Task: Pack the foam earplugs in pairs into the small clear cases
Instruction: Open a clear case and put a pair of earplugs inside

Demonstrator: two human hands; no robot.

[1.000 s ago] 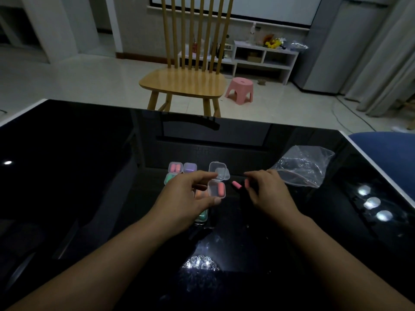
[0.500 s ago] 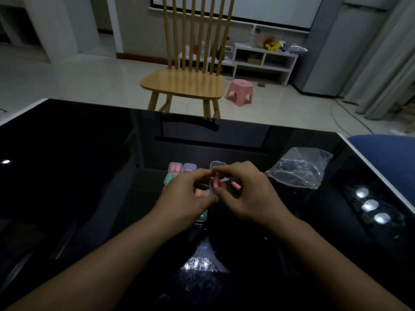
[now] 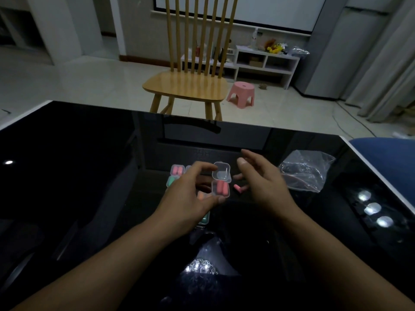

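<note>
Head view looks down on a glossy black surface (image 3: 67, 176) where the left hand (image 3: 188, 196) holds a small clear hinged plastic case (image 3: 221, 182): its index finger curls over the raised open lid and its thumb presses the near edge of the base. Two salmon-pink foam earplugs (image 3: 222, 187) lie side by side in the base, filling it. The right hand (image 3: 265, 182) hovers just right of the case, apart from it, fingers (image 3: 243, 163) relaxed and spread, holding nothing. Below that hand a loose pink earplug (image 3: 238, 188) lies on the surface, near the case. Left of the held case sit a closed case with pink earplugs (image 3: 177, 170) and a closed case with green earplugs (image 3: 171, 181). A crumpled clear plastic bag (image 3: 305, 170) lies further right.
</note>
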